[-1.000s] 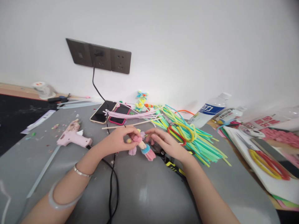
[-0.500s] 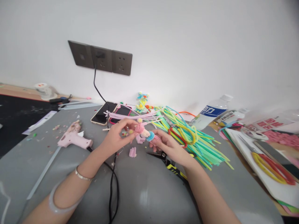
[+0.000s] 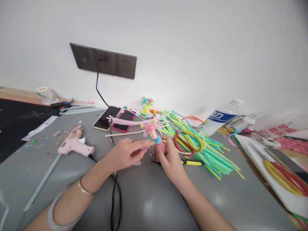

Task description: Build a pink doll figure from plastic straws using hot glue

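One hand plainly carries the work: the right hand (image 3: pixel 170 158) pinches a small fuzzy figure (image 3: pixel 154 134) by its pink lower part, holding it tilted above the grey table (image 3: pixel 154 202). The left hand (image 3: pixel 124 154) stretches its index finger to the figure's blue band (image 3: pixel 158 140); whether it presses there, or has anything between its fingers, I cannot tell.

The figure looks well advanced: pink top, pale middle, blue band and pink lower part already form one piece. A lilac piece (image 3: pixel 137 163) below the left fingers appears to be separate and not yet attached, so some joining seems left.

Just beyond lie lilac strips (image 3: pixel 132 121), seemingly unused, and, near the wall, a yellow-and-blue figure (image 3: pixel 145 109) that looks complete. Green and yellow strips (image 3: pixel 216 157) spread to the right; a pink glue gun (image 3: pixel 75 146) lies at the left, unheld.
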A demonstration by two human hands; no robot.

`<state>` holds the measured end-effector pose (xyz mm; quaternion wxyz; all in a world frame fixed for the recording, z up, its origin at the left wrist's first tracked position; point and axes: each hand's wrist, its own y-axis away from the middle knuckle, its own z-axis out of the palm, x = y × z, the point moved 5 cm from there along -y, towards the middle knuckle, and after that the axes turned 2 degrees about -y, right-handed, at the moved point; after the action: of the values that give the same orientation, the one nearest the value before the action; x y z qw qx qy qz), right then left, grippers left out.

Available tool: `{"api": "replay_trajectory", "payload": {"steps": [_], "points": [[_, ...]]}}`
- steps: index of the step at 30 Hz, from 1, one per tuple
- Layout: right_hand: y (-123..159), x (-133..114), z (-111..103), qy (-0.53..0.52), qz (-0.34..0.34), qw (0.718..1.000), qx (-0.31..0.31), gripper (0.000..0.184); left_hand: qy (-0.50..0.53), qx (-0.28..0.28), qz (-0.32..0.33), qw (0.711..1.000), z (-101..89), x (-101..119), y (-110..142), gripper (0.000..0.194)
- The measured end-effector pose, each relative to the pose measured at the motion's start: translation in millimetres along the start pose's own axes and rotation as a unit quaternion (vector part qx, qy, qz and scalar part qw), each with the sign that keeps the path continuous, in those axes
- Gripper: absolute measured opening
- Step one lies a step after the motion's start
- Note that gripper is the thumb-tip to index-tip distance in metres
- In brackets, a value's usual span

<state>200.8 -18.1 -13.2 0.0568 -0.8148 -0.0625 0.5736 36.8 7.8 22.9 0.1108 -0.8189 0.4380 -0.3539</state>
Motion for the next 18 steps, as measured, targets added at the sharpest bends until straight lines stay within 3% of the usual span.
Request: {"api": "replay_trajectory", "payload": {"steps": [6, 18], "points": [[-1.1, -2.7, -6.6, 0.051, -0.018, 0.998, 0.042, 0.015, 0.037, -0.026, -0.015, 0.999, -2.8, 0.4, -0.5, 0.038], [-0.1, -3.0, -6.5, 0.087, -0.025, 0.995, 0.044, 0.017, 0.03, -0.054, -0.029, 0.998, 0.7, -2.2, 0.0, 0.042]]}}
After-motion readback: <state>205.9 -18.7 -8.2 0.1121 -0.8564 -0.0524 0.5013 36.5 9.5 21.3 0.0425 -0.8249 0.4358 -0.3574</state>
